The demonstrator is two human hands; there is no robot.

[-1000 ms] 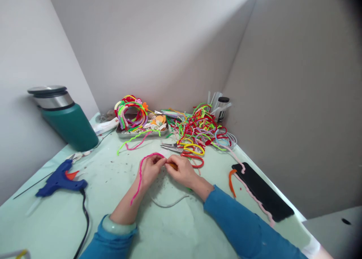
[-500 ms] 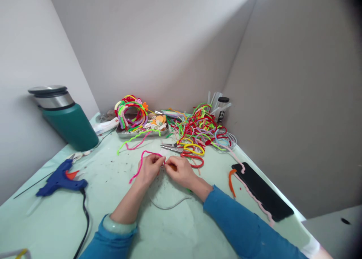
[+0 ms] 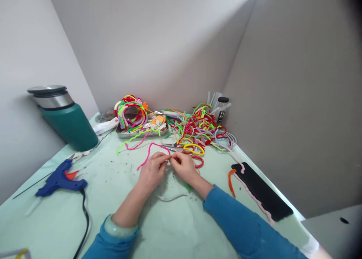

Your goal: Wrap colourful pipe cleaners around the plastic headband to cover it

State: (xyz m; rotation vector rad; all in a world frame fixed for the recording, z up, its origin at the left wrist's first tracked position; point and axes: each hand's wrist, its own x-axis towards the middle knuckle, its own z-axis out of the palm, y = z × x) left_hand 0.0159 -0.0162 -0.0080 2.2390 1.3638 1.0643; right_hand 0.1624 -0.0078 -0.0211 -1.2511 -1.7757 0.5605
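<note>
Mint-green table [image 3: 181, 229], flecked with fuzz. Nearest: blue sleeves and a pale green bangle [image 3: 120, 227] on the left wrist. A short whitish strand [image 3: 169, 197] lies loose on the table just in front of the hands. Left hand [image 3: 152, 170] and right hand [image 3: 185, 167] meet at the fingertips, each pinching one end of a pink pipe cleaner [image 3: 147, 157]; the other fingers are curled in. From the pinch the pipe cleaner arcs up and over to the left, its free end hanging just above the table. Far to the left sits a blue glue gun [image 3: 59, 180] with a black cord [image 3: 85, 221]. To the right lie a flat black slab [image 3: 261, 191] and an orange pipe cleaner [image 3: 231, 180]. Just beyond the hands are metal scissors [image 3: 172, 148] and a yellow loop [image 3: 195, 149]. Behind that is a tangled pile of pipe cleaners [image 3: 203, 129], then a metal tray [image 3: 141, 134] of wrapped headbands. Far left stands a green flask [image 3: 68, 119].
</note>
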